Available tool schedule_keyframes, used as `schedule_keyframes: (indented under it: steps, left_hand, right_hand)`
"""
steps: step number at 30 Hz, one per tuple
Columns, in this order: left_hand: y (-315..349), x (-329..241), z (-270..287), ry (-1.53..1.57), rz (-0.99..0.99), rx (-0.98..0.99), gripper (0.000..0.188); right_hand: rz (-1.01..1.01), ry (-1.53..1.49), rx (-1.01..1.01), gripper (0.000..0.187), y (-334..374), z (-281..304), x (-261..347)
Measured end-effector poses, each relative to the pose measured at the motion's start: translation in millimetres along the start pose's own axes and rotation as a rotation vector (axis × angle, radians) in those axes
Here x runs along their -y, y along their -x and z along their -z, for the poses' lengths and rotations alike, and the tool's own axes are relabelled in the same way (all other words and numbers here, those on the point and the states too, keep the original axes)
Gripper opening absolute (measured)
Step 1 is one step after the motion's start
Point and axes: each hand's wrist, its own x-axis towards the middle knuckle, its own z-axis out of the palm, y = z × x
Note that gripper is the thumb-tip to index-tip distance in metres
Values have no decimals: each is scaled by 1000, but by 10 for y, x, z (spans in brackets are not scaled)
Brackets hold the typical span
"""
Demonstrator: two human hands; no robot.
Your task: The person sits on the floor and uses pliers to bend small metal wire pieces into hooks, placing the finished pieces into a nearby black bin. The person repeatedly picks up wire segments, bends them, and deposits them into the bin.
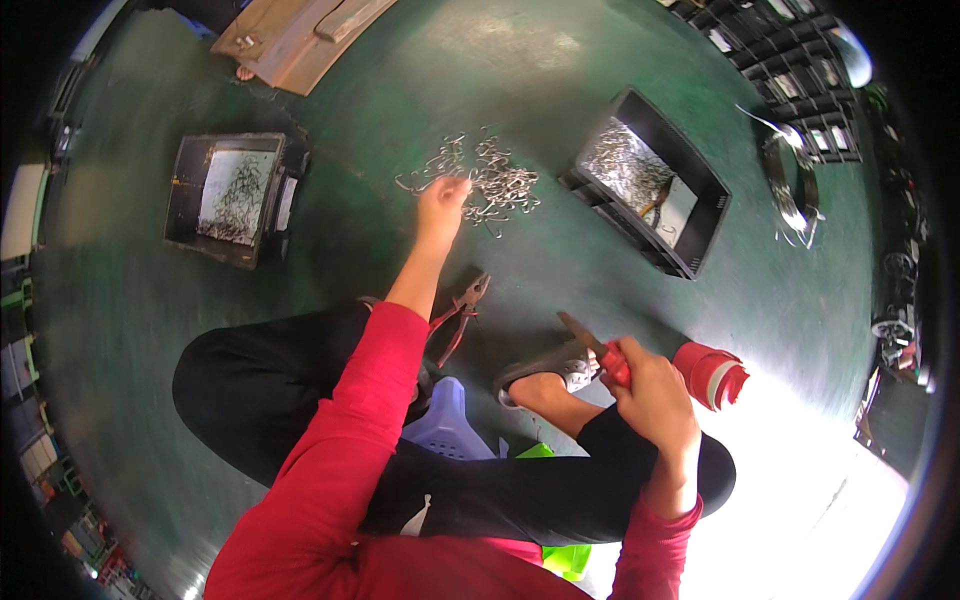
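Note:
A loose pile of small bent metal hooks (505, 185) lies on the green floor ahead of me. My left hand (443, 208) reaches to the pile's left edge with its fingers drawn together; whatever they pinch is too small to make out. Closed around the red grips of a hand tool (583, 333) is my right hand (655, 395), on the right. The tool's tapered, brownish metal end points up and left, and I cannot tell its exact kind. Between my hands, red-handled pliers (462, 312) rest on the floor, jaws pointing away from me.
Black crates holding metal pieces stand left (180, 205) and right (700, 160) of the pile. A red roll (711, 376) sits beside my right hand. Farther right are a wire coil (790, 190) and stacked black crates (790, 65). Wooden boards (290, 45) lie far left.

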Motion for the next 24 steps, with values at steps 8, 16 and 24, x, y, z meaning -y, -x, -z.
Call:
schedule_keyframes:
  steps: [8, 16, 24]
  left_hand:
    - [957, -1619, -168, 648, 21, 396, 12]
    - [1765, -1994, -24, 560, -117, 334, 16]
    - [2101, -2061, -40, 580, -319, 312, 8]
  right_hand:
    - [-19, -547, 91, 37, 141, 102, 79]
    - [226, -899, 293, 38, 277, -77, 181]
    - [290, -1083, 413, 38, 355, -85, 304]
